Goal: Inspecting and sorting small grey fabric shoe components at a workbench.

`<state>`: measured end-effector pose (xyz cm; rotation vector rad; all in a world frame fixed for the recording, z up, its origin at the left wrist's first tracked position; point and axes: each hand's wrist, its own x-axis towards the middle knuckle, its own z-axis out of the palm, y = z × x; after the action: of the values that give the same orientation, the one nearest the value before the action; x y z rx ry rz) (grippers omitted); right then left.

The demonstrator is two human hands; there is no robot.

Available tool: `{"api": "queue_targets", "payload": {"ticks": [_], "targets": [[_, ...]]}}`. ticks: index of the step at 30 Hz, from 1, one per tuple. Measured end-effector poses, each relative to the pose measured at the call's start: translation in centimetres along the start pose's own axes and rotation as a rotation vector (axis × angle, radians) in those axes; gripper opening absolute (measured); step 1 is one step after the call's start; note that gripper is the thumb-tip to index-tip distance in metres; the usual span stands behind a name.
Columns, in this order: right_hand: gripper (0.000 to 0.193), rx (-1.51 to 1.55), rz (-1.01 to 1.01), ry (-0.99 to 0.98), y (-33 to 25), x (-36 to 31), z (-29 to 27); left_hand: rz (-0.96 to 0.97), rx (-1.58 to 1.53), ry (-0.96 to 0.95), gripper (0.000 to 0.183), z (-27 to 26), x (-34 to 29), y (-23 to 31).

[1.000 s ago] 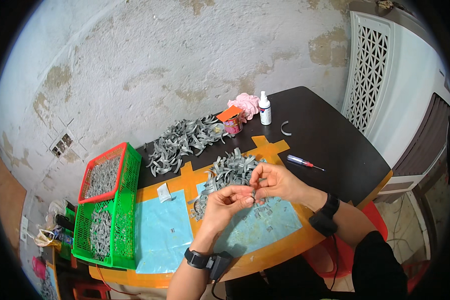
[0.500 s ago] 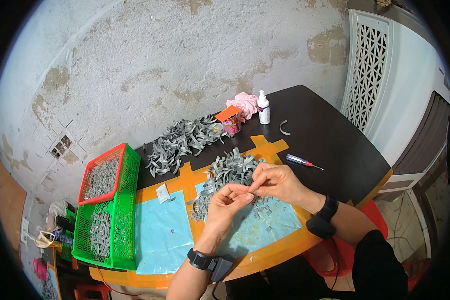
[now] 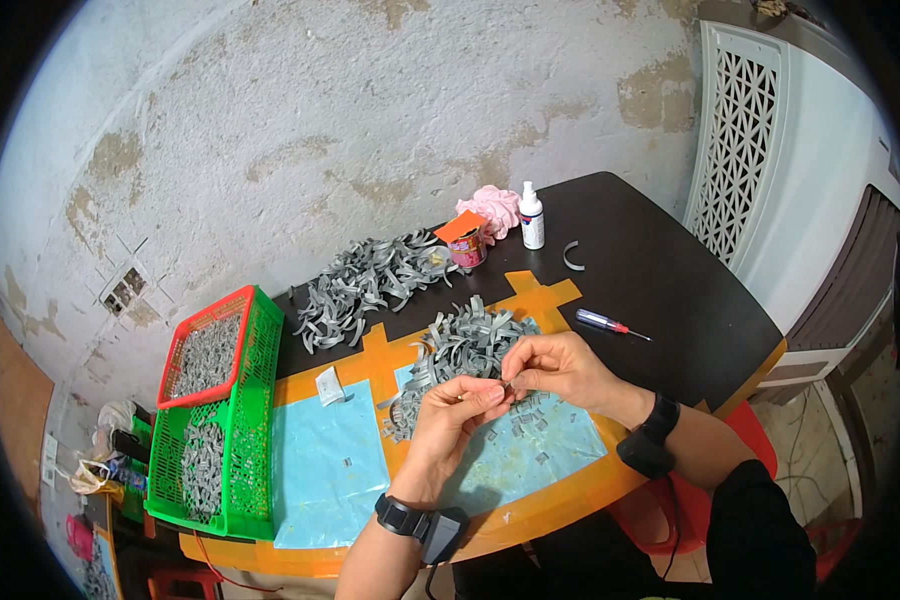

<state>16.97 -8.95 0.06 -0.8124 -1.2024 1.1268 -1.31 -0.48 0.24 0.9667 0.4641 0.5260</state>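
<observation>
My left hand [image 3: 454,418] and my right hand [image 3: 564,374] meet over the near part of the table, thumb and fingers pinched together. A small dark piece shows between the fingertips, too small to identify. Just beyond them lies a heap of grey curved strips [image 3: 467,335], partly hidden by my hands. Small grey bits [image 3: 529,424] are scattered below my fingers on a blue plastic sheet [image 3: 490,470], which orange tape [image 3: 530,508] borders.
A second pile of grey strips [image 3: 355,290] lies farther back. At left, a red basket [image 3: 247,330] and green baskets [image 3: 251,440] hold grey pieces. A screwdriver [image 3: 602,321], white spray bottle [image 3: 532,222], tin [image 3: 467,248], pink cloth [image 3: 494,206] and white packet [image 3: 329,386] also lie about.
The fingertips have shifted slightly against each other, and a small dark piece now shows between them. Both hands stay in nearly the same place.
</observation>
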Motion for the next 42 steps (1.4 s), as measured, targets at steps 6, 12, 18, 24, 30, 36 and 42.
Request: {"api": "queue_targets", "payload": {"ticks": [6,12,18,24,30,36,42], "targets": [[0.007,-0.003,0.073,-0.006,-0.5,0.1,-0.1,-0.019,0.028,-0.004,0.006,0.0,-0.2,0.4],[0.008,-0.008,0.121,-0.027,-0.7,0.2,-0.4,0.114,0.368,0.027,0.011,0.2,-0.2,0.5],[0.011,0.088,0.192,-0.041,-0.2,0.2,-0.8,0.358,0.55,0.026,0.015,1.0,-0.2,-0.3],[0.014,0.097,0.236,-0.029,-0.4,0.1,-1.0,0.303,0.657,0.089,0.023,1.2,-0.4,-0.2],[0.016,0.101,0.283,0.003,-1.0,0.0,-0.8,0.381,0.562,0.016,0.034,1.4,-0.3,-0.1],[0.017,0.105,0.294,-0.019,-0.7,0.0,-1.0,0.409,0.611,0.042,0.034,1.6,-0.4,0.1],[0.015,0.093,0.29,0.003,-0.7,0.1,-0.8,0.408,0.595,0.045,0.033,1.8,-0.5,0.1]]}}
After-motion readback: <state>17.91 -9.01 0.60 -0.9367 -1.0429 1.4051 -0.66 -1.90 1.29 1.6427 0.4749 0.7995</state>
